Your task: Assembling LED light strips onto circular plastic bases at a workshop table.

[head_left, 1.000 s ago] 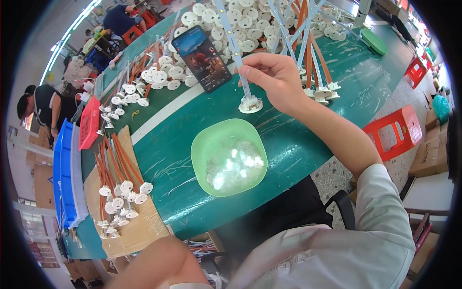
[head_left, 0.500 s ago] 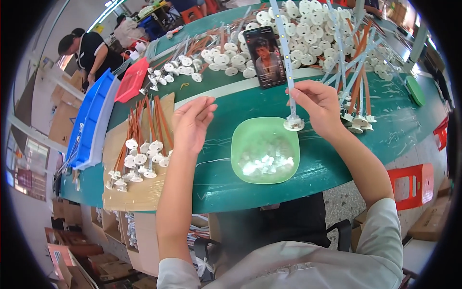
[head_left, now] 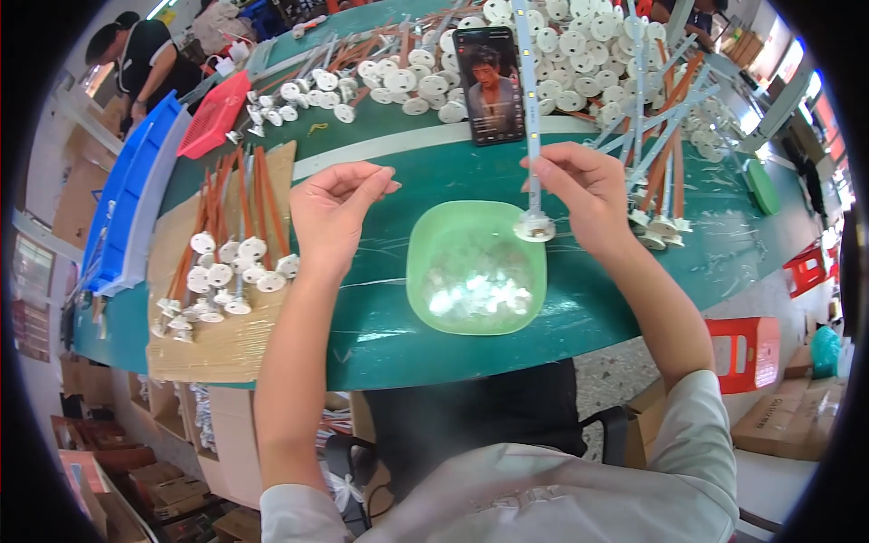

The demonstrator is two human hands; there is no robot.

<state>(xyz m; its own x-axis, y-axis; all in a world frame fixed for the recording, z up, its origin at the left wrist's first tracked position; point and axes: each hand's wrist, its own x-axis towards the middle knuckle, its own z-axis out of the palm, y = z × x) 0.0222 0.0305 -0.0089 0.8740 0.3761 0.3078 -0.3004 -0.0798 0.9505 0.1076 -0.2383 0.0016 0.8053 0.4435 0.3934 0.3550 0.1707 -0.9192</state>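
My right hand (head_left: 588, 195) pinches a narrow LED light strip (head_left: 531, 118) between thumb and fingers. The strip stands almost upright, with its white round base (head_left: 534, 226) at the lower end, over the right edge of a light green bowl (head_left: 424, 303). Many small, shiny, clear pieces (head_left: 480, 294) lie in the bowl. To the bowl's left my left hand (head_left: 333, 213) is raised, thumb and fingertips pressed together; whatever might be between them is too small to make out.
Behind the bowl, a phone (head_left: 491, 86) stands against piled white round lamp bases (head_left: 579, 68). More strips with bases (head_left: 222, 271) lie on cardboard (head_left: 181, 357) at left, beside blue (head_left: 136, 199) and red (head_left: 215, 113) trays. Loose strips (head_left: 665, 172) lean at right. A person (head_left: 149, 59) works far left.
The whole view has shifted, so the table things sit further left and higher. My left fingertips look more tightly pinched and turned rightward. My right hand still holds the LED strip by the bowl.
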